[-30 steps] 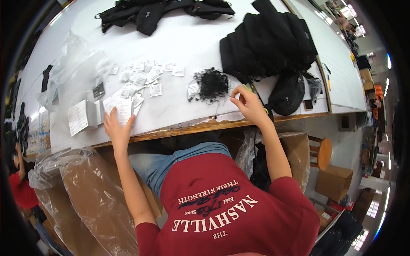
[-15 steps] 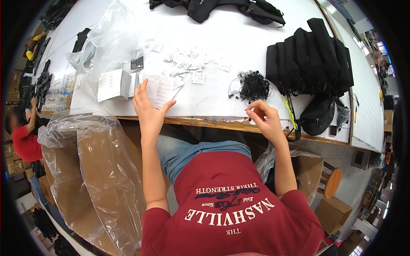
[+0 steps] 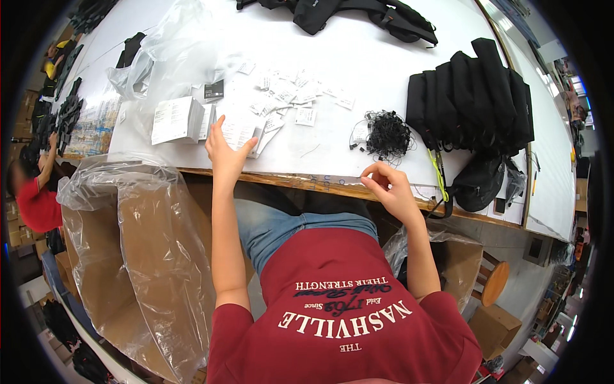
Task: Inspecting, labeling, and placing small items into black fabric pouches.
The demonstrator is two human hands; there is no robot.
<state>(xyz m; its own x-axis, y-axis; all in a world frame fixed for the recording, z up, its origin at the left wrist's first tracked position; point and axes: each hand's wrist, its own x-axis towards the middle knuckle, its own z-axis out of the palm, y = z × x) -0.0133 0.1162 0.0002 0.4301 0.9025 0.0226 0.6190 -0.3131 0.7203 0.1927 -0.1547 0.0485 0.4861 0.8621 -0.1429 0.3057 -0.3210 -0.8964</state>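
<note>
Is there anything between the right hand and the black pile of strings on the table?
Nothing visible does. The right hand is at the table edge, and only bare white table lies between it and the pile of black strings.

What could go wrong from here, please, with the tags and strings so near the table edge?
1. The left hand rests on a tag stack near the edge; a nudge might push tags into the lined box below.
2. The string tangle may snag as the right hand pulls one out, possibly dragging loose tags.
</note>
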